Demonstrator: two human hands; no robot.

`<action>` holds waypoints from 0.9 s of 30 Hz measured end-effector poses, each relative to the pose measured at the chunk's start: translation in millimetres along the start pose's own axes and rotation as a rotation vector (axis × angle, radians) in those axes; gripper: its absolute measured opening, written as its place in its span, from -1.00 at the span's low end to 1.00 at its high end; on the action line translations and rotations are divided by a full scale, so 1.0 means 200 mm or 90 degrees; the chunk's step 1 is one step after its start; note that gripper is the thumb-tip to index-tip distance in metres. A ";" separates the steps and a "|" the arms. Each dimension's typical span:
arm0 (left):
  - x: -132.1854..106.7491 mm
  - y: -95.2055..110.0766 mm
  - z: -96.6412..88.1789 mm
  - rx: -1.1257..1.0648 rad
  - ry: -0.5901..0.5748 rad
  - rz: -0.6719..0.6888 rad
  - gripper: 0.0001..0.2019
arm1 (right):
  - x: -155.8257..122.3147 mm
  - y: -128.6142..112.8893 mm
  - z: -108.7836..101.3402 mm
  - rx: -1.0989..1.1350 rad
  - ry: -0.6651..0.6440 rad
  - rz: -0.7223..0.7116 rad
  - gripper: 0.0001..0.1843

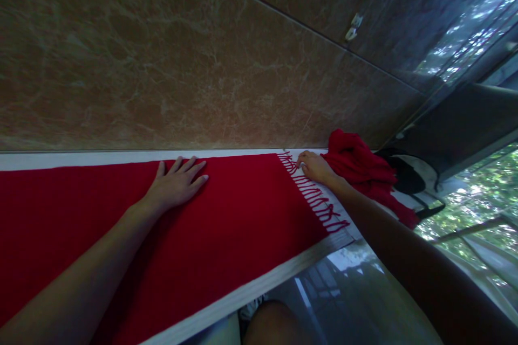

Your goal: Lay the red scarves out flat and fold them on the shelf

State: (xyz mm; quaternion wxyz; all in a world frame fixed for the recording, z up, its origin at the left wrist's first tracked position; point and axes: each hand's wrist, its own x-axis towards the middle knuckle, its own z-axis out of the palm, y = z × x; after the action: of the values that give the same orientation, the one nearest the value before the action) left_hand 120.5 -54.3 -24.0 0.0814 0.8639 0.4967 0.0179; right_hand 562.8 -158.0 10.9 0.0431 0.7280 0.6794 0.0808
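A long red scarf [226, 221] lies spread flat along a white ledge [263, 285], its fringed end [315, 197] to the right. My left hand [176, 183] rests flat on the scarf near its far edge, fingers stretched out. At the far corner of the fringe, my right hand [315, 166] has its fingers curled, pinching the tassels. Just beyond that hand lies a crumpled red cloth [360, 167].
A brown marble wall [182, 64] rises directly behind the ledge. A black and white bag [413, 175] sits at the ledge's right end, beside glass with greenery outside. My knee [271, 323] shows below the ledge's near edge.
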 end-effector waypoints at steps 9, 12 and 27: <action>0.01 -0.02 0.02 -0.001 0.002 0.000 -0.30 | 0.02 -0.02 -0.01 -0.067 -0.047 -0.026 -0.65; 0.01 -0.02 0.02 -0.001 0.004 -0.001 -0.30 | 0.02 -0.02 -0.03 -0.085 -0.060 -0.036 -0.67; 0.02 -0.03 0.03 -0.001 0.009 0.007 -0.29 | -0.04 0.02 -0.08 -0.090 -0.099 -0.053 -0.76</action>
State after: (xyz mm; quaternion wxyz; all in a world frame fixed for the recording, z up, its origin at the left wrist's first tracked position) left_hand 118.6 -49.4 -31.0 0.0785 0.8666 0.4922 0.0251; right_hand 562.7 -166.4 25.8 0.1503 0.6984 0.6962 0.0703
